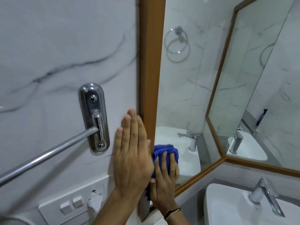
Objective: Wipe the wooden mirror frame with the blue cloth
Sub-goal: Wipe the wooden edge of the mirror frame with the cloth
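The wooden mirror frame (150, 65) runs up the middle of the view as a brown vertical strip, with mirror glass to its right. My left hand (132, 153) lies flat and open against the marble wall, its fingers touching the frame's left edge. My right hand (164, 181) is shut on the folded blue cloth (165, 151) and presses it against the lower part of the frame, at the glass side. The frame's lower stretch is hidden behind both hands.
A chrome towel bar and its bracket (94, 117) stick out from the wall on the left. A switch plate (73, 203) sits below it. A white basin (235, 207) with a chrome tap (266, 197) stands at lower right. A second framed mirror (259, 166) meets the corner.
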Available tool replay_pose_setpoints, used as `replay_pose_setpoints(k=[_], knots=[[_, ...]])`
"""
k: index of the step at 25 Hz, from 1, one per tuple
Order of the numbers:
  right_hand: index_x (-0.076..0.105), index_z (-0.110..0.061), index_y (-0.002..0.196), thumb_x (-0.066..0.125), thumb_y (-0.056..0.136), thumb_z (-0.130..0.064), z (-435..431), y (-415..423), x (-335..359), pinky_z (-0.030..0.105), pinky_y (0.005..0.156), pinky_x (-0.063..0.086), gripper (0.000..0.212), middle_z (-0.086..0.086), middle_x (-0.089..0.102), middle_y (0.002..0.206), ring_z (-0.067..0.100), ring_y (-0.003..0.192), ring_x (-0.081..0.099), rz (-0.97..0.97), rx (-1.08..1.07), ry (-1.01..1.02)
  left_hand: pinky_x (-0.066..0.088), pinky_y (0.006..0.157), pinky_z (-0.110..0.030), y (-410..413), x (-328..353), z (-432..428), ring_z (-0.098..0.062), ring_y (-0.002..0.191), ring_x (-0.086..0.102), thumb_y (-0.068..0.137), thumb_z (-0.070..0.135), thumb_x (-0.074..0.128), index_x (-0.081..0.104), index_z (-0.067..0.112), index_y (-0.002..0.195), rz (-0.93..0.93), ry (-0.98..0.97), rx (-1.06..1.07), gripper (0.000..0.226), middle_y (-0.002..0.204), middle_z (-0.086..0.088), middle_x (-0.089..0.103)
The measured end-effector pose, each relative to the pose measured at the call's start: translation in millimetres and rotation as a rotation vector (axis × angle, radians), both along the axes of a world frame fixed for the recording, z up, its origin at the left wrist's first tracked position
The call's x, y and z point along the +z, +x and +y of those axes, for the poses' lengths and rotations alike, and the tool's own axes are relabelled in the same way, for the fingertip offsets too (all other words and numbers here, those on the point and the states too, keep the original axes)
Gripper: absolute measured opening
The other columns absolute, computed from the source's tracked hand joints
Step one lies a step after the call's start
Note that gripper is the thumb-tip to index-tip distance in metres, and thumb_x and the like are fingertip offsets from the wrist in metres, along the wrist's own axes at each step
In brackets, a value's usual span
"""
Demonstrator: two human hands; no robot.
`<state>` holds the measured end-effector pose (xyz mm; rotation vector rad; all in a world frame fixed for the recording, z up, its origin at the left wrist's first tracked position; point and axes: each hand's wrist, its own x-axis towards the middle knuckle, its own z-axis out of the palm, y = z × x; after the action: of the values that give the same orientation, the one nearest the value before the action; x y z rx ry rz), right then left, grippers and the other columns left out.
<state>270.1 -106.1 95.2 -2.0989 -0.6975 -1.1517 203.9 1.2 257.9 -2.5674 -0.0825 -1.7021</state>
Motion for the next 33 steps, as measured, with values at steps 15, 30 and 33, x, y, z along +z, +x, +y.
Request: replay_pose_setpoints(k=[15,30,33], knots=[[0.024,-0.022,0.177,0.027,0.119,-0.039,17,22,454,0.061,0.141,0.016,0.060,0.001,0.019,0.188,0.033,0.176,0.009,-0.313,0.120,0.224,0.031,0.137,-0.056,8,342,11,-0.039,0.169,0.031,0.110,0.021,0.037,0.045,-0.004,0.167,-0.269,0.075,-0.019,0.062,0.179,-0.022,0.037],[0.029,-0.025,0.176,0.022,0.120,-0.049,27,28,535,0.049,0.143,0.009,0.061,-0.004,0.018,0.186,0.029,0.176,0.008,-0.388,0.118,0.341,0.013,0.142,-0.052,32,354,37,-0.035,0.175,0.008,0.117,0.021,0.025,0.018,0.000,0.177,-0.359,0.232,0.039,0.064,0.187,-0.020,0.016],[0.035,-0.013,0.173,0.033,0.120,-0.030,-5,47,534,0.051,0.144,0.010,0.055,0.004,0.026,0.184,0.031,0.176,0.012,-0.402,0.127,0.296,0.014,0.142,-0.052,33,354,38,-0.034,0.175,0.008,0.116,0.020,0.033,0.019,0.001,0.177,-0.355,0.223,0.008,0.066,0.187,-0.019,0.017]])
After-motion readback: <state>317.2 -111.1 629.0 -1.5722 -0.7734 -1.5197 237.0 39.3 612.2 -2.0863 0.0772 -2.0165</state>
